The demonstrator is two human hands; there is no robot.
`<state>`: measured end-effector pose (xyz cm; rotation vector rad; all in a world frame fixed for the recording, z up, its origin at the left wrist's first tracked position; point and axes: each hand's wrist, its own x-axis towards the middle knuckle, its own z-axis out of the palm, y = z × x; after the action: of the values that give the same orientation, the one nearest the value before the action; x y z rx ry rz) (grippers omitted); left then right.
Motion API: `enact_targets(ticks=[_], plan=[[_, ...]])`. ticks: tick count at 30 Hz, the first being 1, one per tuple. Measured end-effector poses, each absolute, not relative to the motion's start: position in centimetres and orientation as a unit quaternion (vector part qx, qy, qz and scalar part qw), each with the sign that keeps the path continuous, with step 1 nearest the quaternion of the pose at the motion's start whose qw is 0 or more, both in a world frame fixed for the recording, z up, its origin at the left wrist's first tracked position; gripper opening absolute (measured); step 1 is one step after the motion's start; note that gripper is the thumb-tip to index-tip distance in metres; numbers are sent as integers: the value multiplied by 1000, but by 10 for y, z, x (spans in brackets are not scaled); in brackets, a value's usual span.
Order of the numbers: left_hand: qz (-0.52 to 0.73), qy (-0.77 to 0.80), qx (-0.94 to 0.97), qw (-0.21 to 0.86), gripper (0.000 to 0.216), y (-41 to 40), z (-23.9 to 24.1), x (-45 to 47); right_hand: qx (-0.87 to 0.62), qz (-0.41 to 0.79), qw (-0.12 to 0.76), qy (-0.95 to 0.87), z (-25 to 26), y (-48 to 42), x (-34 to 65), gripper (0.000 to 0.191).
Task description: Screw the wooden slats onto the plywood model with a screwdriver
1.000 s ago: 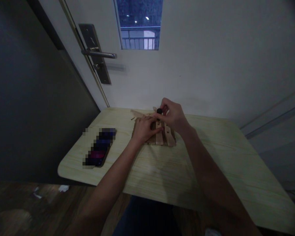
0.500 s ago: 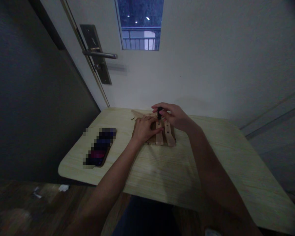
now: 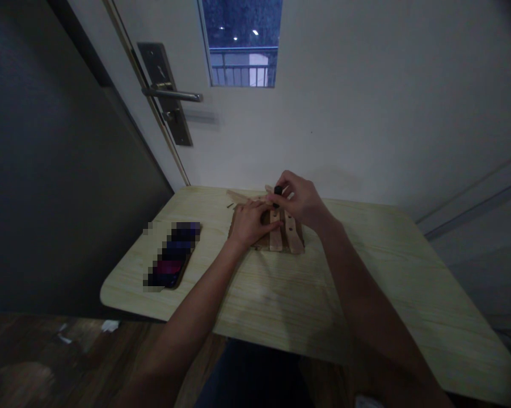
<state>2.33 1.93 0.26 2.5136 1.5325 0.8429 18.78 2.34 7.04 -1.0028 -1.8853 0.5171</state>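
A small wooden assembly of flat strips lies near the far edge of the light wood table. My left hand rests curled on its left side and presses it down. My right hand hovers over the top of the assembly with thumb and fingers pinched on a small black knob-like tool that stands upright on one strip. What the tool's tip touches is hidden by my fingers.
A phone lies on the table's left part. A loose wooden strip sits behind the assembly. A white door with a metal handle and a small window stands behind the table; a dark wall is at the left.
My right hand's fingers have turned around the black tool, from wrapped to spread out to pinched again. My left hand and the wooden assembly stayed in place.
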Motion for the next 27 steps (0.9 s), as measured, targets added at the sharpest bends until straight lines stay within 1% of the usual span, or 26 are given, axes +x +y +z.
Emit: enact_targets(ticks=[3, 5, 7, 10, 12, 16, 21, 27], plan=[[278, 498, 820, 44, 41, 19, 2, 23, -379, 244, 455, -768, 71, 25, 190, 20], [275, 500, 820, 44, 42, 19, 1, 23, -359, 274, 450, -770, 74, 25, 192, 16], [273, 502, 820, 45, 42, 19, 2, 24, -347, 303, 433, -774, 77, 25, 194, 15], [274, 500, 820, 49, 42, 18, 3, 24, -348, 323, 414, -777, 81, 24, 196, 20], [273, 500, 820, 48, 42, 18, 3, 24, -355, 315, 418, -775, 82, 25, 196, 21], [259, 510, 819, 41, 43, 18, 5, 24, -382, 276, 447, -760, 80, 26, 193, 15], [255, 517, 816, 34, 44, 18, 5, 25, -405, 260, 475, -736, 77, 24, 187, 25], [261, 517, 815, 35, 44, 18, 5, 25, -391, 193, 476, -764, 75, 22, 185, 18]])
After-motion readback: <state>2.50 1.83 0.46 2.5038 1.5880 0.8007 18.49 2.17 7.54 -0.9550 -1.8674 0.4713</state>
